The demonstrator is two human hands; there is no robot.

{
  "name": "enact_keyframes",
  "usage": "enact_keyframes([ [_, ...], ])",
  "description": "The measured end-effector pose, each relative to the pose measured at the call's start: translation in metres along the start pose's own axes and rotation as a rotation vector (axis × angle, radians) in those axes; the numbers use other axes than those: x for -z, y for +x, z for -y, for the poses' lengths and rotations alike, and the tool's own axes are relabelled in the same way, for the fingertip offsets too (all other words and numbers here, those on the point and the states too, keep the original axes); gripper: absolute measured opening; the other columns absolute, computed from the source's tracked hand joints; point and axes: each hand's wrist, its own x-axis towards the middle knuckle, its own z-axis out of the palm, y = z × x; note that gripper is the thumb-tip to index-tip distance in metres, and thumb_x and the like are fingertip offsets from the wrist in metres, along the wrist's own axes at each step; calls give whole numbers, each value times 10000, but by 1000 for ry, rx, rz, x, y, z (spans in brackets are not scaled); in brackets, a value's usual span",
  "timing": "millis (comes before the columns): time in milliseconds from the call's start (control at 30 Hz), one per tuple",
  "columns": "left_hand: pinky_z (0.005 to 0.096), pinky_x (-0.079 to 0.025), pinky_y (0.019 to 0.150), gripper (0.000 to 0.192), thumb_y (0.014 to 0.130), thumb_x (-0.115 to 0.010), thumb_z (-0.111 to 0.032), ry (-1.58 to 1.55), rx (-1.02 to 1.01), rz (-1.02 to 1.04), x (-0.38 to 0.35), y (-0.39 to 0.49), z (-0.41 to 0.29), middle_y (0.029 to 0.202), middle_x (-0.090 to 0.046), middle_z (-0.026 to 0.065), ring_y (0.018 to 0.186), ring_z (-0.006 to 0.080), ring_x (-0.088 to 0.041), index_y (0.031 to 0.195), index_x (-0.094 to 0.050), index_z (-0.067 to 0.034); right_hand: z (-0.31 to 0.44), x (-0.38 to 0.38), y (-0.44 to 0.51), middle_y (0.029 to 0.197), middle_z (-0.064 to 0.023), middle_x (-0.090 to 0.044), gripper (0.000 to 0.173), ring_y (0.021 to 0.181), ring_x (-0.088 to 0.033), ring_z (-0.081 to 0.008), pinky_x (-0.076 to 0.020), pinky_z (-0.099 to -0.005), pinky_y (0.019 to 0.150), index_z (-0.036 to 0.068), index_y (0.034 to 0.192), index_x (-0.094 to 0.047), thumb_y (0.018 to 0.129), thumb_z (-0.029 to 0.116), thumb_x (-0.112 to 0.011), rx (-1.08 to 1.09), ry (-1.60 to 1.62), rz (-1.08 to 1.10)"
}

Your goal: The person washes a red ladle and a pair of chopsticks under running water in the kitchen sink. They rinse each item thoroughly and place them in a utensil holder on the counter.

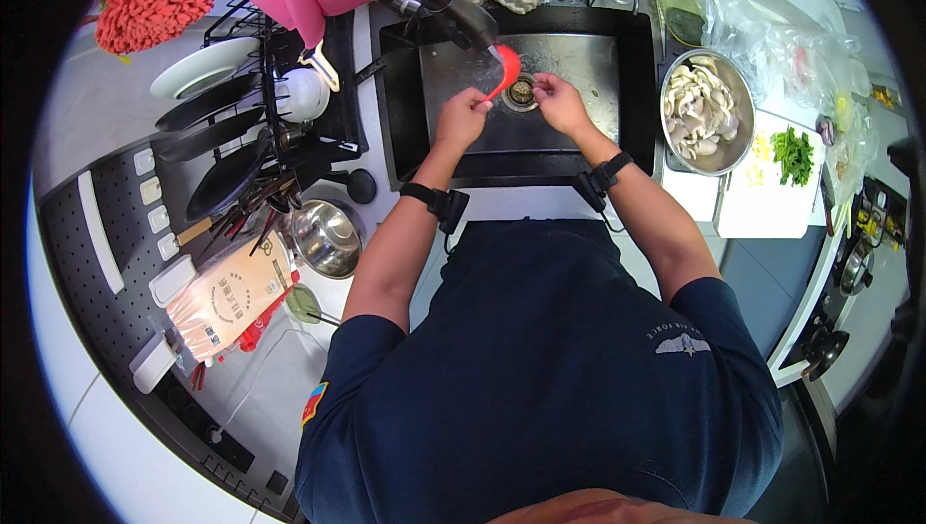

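Observation:
My left hand grips the thin handle of a red ladle or spoon. Its bowl sits under the mouth of a black faucet, and water splashes around it. My right hand is just right of the drain strainer, its thumb and fingers slightly apart with nothing visible between them. Both hands are over a dark-walled metal sink, whose floor looks wet.
Right of the sink are a metal bowl of sliced mushrooms and a white cutting board with chopped greens. Plastic bags lie behind. At left stand a dish rack, a black ladle and a steel bowl.

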Motion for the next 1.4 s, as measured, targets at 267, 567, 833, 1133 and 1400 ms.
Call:
enact_keyframes([
  [267, 362, -506, 677, 166, 839, -669, -163, 68, 2, 17, 3, -14, -29, 818, -690, 159, 752, 259, -673, 941, -658, -33, 30, -10, 1, 1025, -203, -680, 519, 971, -667, -282, -519, -362, 852, 4, 1299, -508, 884, 290, -632, 56, -214, -205],
  [567, 387, -508, 713, 312, 894, -618, -237, -89, 208, 412, -15, -42, -23, 884, -670, 128, 786, 274, -654, 1145, -602, -52, 14, -18, 37, 915, -172, -669, 365, 680, -702, -264, -605, -350, 548, -58, 1118, -537, 1014, 278, -440, -438, 448, 60],
  [833, 475, -505, 838, 286, 893, -567, -257, 498, 226, 345, -16, -44, 0, 1035, -667, 226, 979, 414, -629, 1046, -632, -24, -10, 2, 12, 1113, -268, -638, 510, 1040, -622, -389, -485, -420, 927, -16, 1248, -561, 854, 296, -649, -126, -338, -374],
  [1133, 476, -525, 833, 316, 846, -529, -139, 697, -60, 342, -33, -31, -71, 1173, -612, 196, 970, 384, -653, 1129, -577, -9, 122, 127, 11, 842, -186, -684, 212, 814, -657, -383, -530, -473, 755, 72, 888, -701, 846, 269, -635, 144, -601, -185],
  [1400, 390, -532, 617, 388, 845, -623, -142, -10, -68, 477, -52, 26, -146, 856, -653, 130, 706, 258, -665, 1212, -589, -21, 151, 205, 92, 868, -190, -685, 195, 817, -653, -392, -531, -481, 764, 67, 893, -710, 824, 221, -612, 324, -932, -450],
])
